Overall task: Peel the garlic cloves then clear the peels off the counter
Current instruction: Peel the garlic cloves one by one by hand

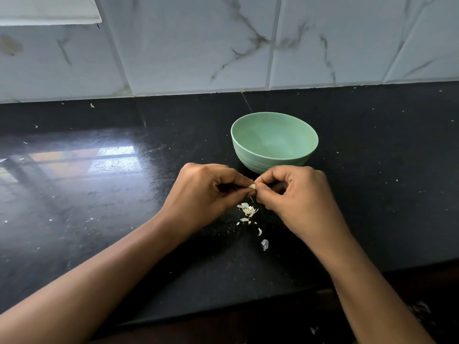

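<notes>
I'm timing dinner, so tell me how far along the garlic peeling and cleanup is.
Partway. Done: some skin is off, lying as loose peels on the counter below the hands. In hand: the left hand and right hand both pinch one garlic clove between them. Left: the peels are not cleared, and no peeled cloves show in the green bowl.

1. Pale marble-look wall tiles with grey veins fill the upper part of the frame, split by thin grout lines.
2. A white ledge juts in at the upper left corner.
3. The glossy black counter spans the middle, dotted with pale specks.
4. A bright rectangular reflection glows on its left side.
5. A thin seam crosses the counter near the wall, at centre.
</notes>
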Tool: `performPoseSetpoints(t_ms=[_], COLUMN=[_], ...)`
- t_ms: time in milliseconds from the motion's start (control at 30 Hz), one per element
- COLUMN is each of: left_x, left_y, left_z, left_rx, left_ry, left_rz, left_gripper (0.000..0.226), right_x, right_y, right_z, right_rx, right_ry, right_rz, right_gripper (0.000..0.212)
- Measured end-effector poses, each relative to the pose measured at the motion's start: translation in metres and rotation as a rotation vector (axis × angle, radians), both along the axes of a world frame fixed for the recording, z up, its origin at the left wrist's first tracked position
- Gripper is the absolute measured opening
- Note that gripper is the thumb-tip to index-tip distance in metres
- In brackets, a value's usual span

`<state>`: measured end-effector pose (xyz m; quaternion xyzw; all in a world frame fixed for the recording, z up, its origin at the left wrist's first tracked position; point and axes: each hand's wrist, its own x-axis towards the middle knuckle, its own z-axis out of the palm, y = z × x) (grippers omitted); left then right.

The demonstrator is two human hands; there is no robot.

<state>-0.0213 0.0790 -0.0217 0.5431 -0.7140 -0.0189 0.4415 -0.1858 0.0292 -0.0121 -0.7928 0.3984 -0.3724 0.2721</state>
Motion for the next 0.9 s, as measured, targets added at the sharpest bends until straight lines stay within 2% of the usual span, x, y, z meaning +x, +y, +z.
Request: performPoseSetpoints(t_ms=[233, 400, 467, 567, 700, 800, 900], left_x=[0.0, 0.001, 0.002, 0.002, 0.0, -0.002, -0.004], left_y=[0.0, 0.0, 0.0, 0.002, 0.002, 0.004, 0.004], left_z=[-0.001, -0.001, 0.0, 0.001, 0.003, 0.009, 0.012], left_rx=[0.016, 0.022, 0.017, -0.001, -0.095, -0.129, -0.025], left_ry=[0.021, -0.004, 0.011, 0.023, 0.028, 0.235, 0.487], left_rz=[-0.004, -0.025, -0.034, -0.066, -0.103, -0.089, -0.069], left_gripper=[0.011, 0.013, 0.013, 0.012, 0.013, 0.013, 0.011], right_x=[0.005, 0.007, 0.007, 0.007, 0.006, -0.001, -0.01], right_y=[0.009, 0.007, 0.005, 0.003, -0.001, -0.002, -0.006], right_z=[-0.016, -0.016, -0.015, -0.014, -0.017, -0.019, -0.023], right_rx=[-0.086, -0.038, 0.032, 0.245, 0.422, 0.314, 0.027], right_ry=[-0.081, -0.059, -0.083, -0.196, -0.277, -0.143, -0.089], right_rz=[-0.071, -0.102, -0.084, -0.023, 0.033, -0.047, -0.101], right_gripper=[0.009, 0.01, 0.01, 0.014, 0.017, 0.013, 0.011])
